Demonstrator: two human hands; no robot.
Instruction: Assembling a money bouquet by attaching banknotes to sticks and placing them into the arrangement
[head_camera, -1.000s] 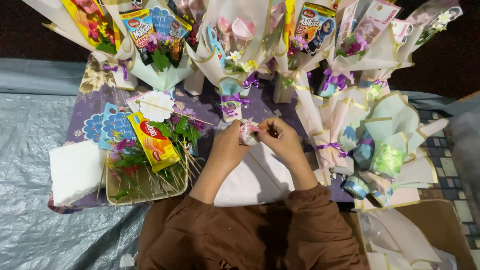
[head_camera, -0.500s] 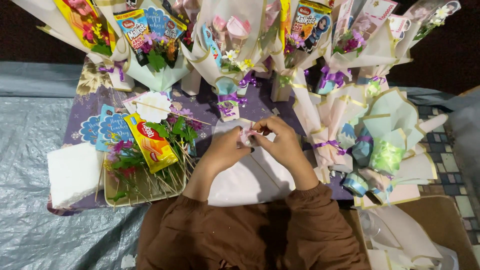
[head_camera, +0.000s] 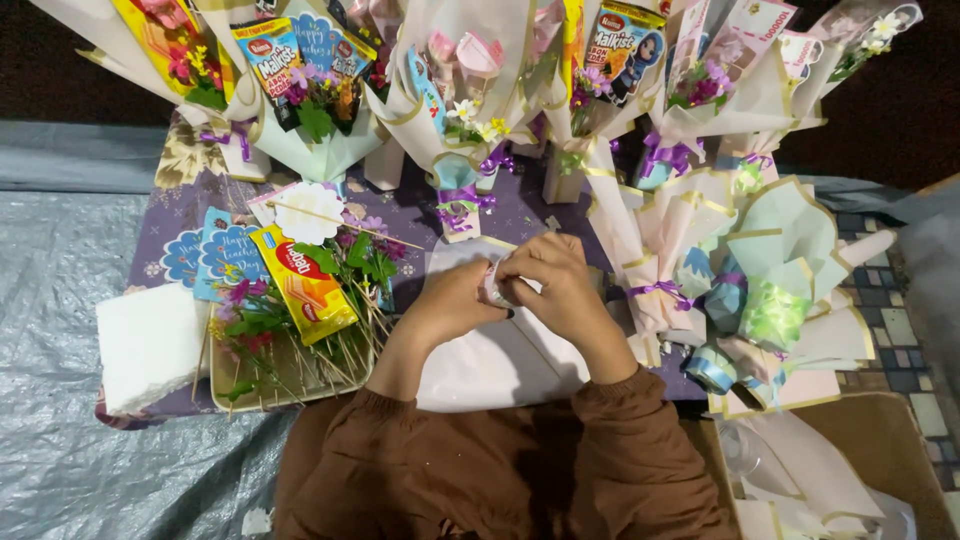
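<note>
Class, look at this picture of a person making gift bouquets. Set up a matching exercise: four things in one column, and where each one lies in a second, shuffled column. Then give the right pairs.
Things:
1. white foam block
2. yellow snack packet
3. small pale folded piece
4. blue ribbon roll

Places:
A. between the left hand and right hand
B. on the tray of flower stems
C. at the table's left edge
D. right of the right forearm

Pairs: 1-C, 2-B, 3-A, 4-D

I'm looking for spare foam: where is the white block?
The white foam block lies at the table's left edge, beside the tray of flowers and sticks, left of the person's left hand.
</note>
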